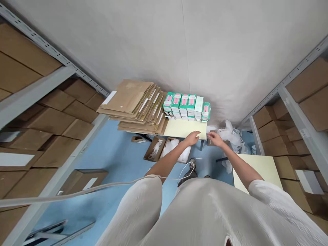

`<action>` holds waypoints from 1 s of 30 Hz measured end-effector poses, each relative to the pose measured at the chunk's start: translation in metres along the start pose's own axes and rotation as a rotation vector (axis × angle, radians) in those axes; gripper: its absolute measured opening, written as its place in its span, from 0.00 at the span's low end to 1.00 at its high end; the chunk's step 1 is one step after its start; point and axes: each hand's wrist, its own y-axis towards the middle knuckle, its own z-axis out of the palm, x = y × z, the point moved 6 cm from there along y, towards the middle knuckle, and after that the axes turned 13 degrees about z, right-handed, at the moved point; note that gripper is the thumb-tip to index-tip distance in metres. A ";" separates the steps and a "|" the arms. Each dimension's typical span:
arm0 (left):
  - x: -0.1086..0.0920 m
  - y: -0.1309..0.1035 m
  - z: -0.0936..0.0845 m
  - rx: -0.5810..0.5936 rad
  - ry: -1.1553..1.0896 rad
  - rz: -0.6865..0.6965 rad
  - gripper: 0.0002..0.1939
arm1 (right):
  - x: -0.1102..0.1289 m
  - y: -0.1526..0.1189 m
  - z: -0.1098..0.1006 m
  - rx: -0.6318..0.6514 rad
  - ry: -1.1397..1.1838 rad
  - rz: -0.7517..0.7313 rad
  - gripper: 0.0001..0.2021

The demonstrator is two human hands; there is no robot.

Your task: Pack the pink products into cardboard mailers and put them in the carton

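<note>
at the left, brown cardboard boxes fill a grey metal rack. right of them, a tall stack of flattened brown cardboard sheets covers the left part of a pale yellow rectangular table. open brown cartons with white contents sit on the blue floor at its near side. green, white and pink small boxes stand in a row along the table's far side, by the wall. the left hand is at the table's near edge, fingers slightly bent, thumb apart. the right hand is just past the table's right end, fingers curled; whether they pinch anything, i cannot tell. farther right lies crumpled white plastic sheeting.
</note>
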 end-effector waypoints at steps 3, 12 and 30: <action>0.018 0.018 -0.021 -0.046 -0.007 0.008 0.25 | 0.020 0.027 0.004 -0.008 0.002 -0.018 0.14; 0.064 0.082 -0.076 -0.179 -0.077 -0.026 0.27 | 0.073 0.103 0.004 -0.150 0.063 0.068 0.15; 0.091 0.108 -0.071 -0.319 -0.308 0.021 0.34 | 0.107 0.192 0.013 -0.207 0.139 0.208 0.14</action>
